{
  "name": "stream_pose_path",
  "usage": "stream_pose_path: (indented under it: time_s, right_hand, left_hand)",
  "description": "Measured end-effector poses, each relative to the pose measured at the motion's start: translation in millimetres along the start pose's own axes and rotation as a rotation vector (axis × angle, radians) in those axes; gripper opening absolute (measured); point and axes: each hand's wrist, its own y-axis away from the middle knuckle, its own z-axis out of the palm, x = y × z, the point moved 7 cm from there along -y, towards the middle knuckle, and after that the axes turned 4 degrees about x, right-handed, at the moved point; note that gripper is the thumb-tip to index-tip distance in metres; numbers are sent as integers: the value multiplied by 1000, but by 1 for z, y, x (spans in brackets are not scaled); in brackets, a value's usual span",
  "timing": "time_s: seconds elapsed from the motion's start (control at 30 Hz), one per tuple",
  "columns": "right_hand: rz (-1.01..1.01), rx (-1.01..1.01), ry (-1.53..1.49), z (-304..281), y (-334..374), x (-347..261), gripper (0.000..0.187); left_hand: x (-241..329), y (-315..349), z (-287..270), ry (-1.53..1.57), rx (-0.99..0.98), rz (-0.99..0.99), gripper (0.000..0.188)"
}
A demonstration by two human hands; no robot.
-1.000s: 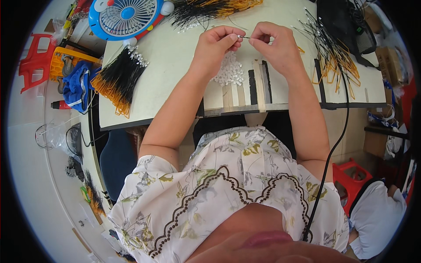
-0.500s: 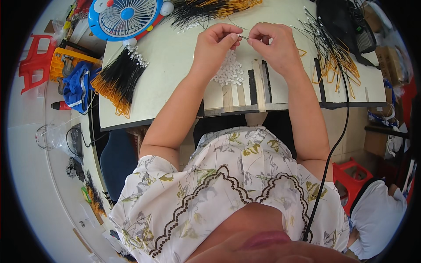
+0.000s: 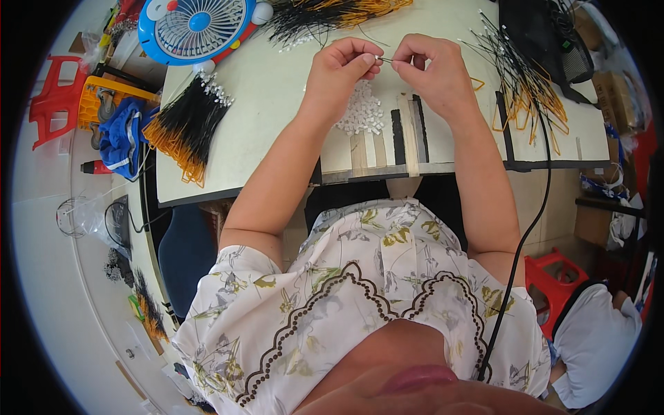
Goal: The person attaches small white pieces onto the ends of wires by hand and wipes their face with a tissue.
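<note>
Above the far half of the table, my two hands nearly meet. Between thumb and forefinger, my left hand (image 3: 335,77) pinches a tiny white connector housing (image 3: 377,59). A thin black wire (image 3: 386,60) runs from it to the pinched fingertips of my right hand (image 3: 439,72). Whether the wire's tip sits inside the housing is too small to tell. Just below the hands lies a heap of small white housings (image 3: 361,114). To the left rests a thick bundle of black and orange wires (image 3: 185,128) with white ends. A looser bundle of similar wires (image 3: 529,90) lies to the right.
A blue toy-like fan (image 3: 199,26) stands at the far left, beside another wire bundle (image 3: 325,19). Strips of tape (image 3: 408,135) mark the table's near edge (image 3: 463,167). A black bag (image 3: 543,41) sits at the far right. A black cable (image 3: 532,225) crosses the right side.
My right hand has shifted very slightly away from me and to the right, with a little more wire showing between the hands. Both hands keep their pinch.
</note>
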Motion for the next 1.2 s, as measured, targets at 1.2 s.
stream_pose_path:
  time_s: [1.2]
  right_hand:
    - [181,-71,-153,4,4,15,11]
  left_hand:
    - [7,3,6,-172,-6,40,15]
